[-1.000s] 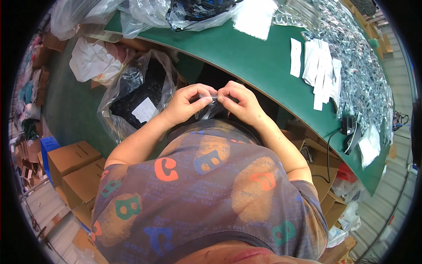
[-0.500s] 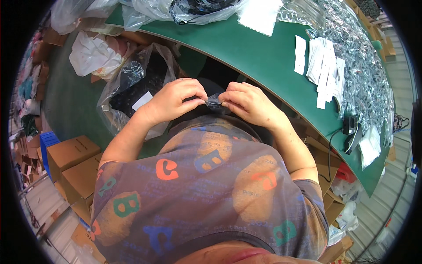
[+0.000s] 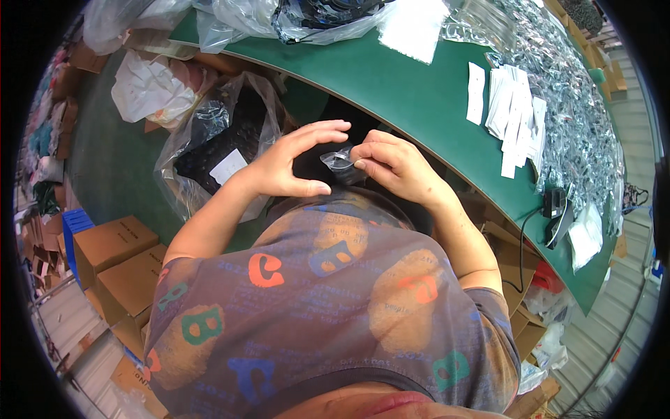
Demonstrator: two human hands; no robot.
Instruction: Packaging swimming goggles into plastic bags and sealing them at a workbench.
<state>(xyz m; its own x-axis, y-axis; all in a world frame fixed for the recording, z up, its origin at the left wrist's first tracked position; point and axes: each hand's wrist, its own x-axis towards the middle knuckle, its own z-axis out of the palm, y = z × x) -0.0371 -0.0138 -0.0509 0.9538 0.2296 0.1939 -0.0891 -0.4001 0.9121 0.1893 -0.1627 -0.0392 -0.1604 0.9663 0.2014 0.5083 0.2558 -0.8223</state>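
Left-hand fingers have parted since half a second ago: the left hand [image 3: 278, 166] has come off a small clear plastic bag [image 3: 336, 160] that both hands were pinching. Its thumb and fingers now stand wide apart in a C shape opening to the right, holding nothing that can be seen, the fingers on the far side and the thumb on the near side.

Between the hands, just in front of the wearer's waist, the small bag hangs in the right hand [image 3: 394, 166]. Right thumb and bent fingers grip its right end, so it lies directly left of those fingertips and points toward the gap in the left hand. The right hand is the nearer, being in contact; the left is close by, seemingly not touching. The film is crumpled, so its long axis cannot be told surely, though a pale line across it runs roughly left to right. Whether anything is inside cannot be told.

Beyond the hands is a green table [image 3: 419, 105], with white paper strips [image 3: 509, 105] on its right side. Left of the left hand sits a large clear bag [image 3: 176, 190] holding dark goods.
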